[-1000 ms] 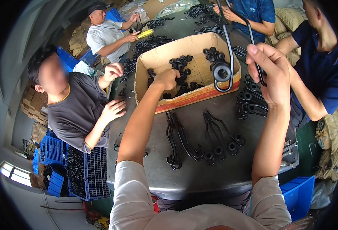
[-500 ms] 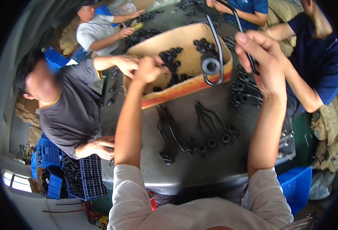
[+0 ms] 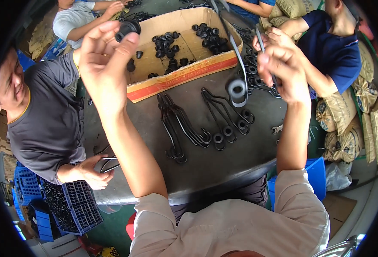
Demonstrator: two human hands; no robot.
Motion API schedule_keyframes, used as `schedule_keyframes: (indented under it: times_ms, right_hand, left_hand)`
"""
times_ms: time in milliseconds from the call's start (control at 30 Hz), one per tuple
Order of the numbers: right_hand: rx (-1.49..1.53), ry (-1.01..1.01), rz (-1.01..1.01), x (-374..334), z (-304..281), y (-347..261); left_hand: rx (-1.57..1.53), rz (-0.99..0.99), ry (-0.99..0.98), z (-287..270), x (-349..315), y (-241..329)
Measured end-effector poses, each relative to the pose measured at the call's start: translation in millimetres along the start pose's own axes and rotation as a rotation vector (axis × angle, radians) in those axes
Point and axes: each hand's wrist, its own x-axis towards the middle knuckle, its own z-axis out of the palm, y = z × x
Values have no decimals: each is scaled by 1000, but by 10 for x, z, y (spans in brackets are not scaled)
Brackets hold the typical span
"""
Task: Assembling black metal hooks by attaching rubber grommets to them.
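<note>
My left hand (image 3: 105, 64) is raised over the box's left end, its thumb and fingers pinching a black rubber bushing (image 3: 128, 30). In my right hand (image 3: 288, 70) is a bent metal rod (image 3: 240, 58), gripped at one side. Its looped lower end carries another rubber bushing (image 3: 237, 89) and hangs above the table. Beneath, a bundle of bent black rods (image 3: 182, 124) with hooked ends lies without bushings. To its right several rods (image 3: 217, 105) lie fanned out, with bushings on their near ends. Loose bushings (image 3: 165, 47) lie in piles inside the cardboard box (image 3: 182, 77).
At the left a co-worker's hand (image 3: 90, 171) holds a bent rod by the table edge. Another person (image 3: 332, 47) works at the right beside more rods (image 3: 257, 79). Blue crates (image 3: 84, 205) stand at the lower left, a blue bin (image 3: 315, 173) at the right, and sacks (image 3: 345, 124) beyond.
My left hand has come out of the box, up and to the left, with a bushing in it. My right hand still holds the rod. The co-worker's arm has left the box; the view has shifted.
</note>
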Motion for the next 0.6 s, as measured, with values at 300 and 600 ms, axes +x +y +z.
schedule_keyframes:
  times_ms: [300,600]
  right_hand:
    - [-334,-68,493,-584,322,717]
    - [-336,-12,520,-408,13,737]
  left_hand:
    - [-36,89,37,-314,30,298]
    - [-61,108,42,-423,21,437]
